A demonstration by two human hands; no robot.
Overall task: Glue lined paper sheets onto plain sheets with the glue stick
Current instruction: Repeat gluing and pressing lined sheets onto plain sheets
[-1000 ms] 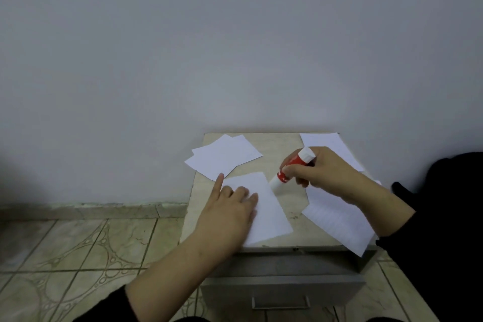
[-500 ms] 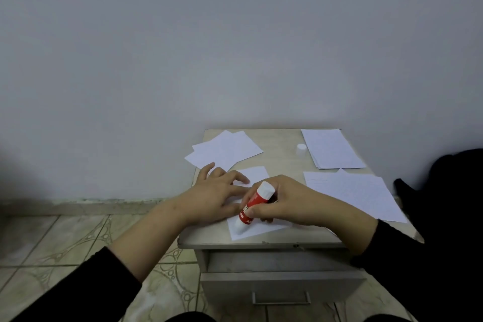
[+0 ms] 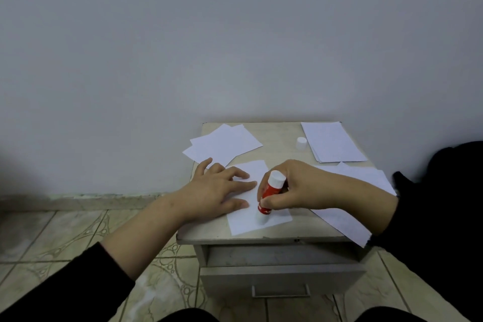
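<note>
A plain white sheet (image 3: 271,222) lies near the front edge of a small beige nightstand (image 3: 282,131). My left hand (image 3: 217,191) lies flat on its left part, fingers spread, pinning it down. My right hand (image 3: 292,188) grips a red and white glue stick (image 3: 269,193), tilted with its lower white end touching the sheet near the front. Lined sheets (image 3: 366,178) lie under my right forearm. A stack of lined sheets (image 3: 332,142) sits at the back right, and plain sheets (image 3: 224,144) overlap at the back left.
The glue stick's white cap (image 3: 301,142) stands beside the back right stack. The nightstand has a drawer with a metal handle (image 3: 281,293) and stands against a grey wall on a patterned tile floor (image 3: 65,238). A dark shape (image 3: 454,165) sits at the right.
My right hand brought the glue stick from the sheet's far end down to its front part. My left hand shifted up the sheet's left side; the view tilted slightly.
</note>
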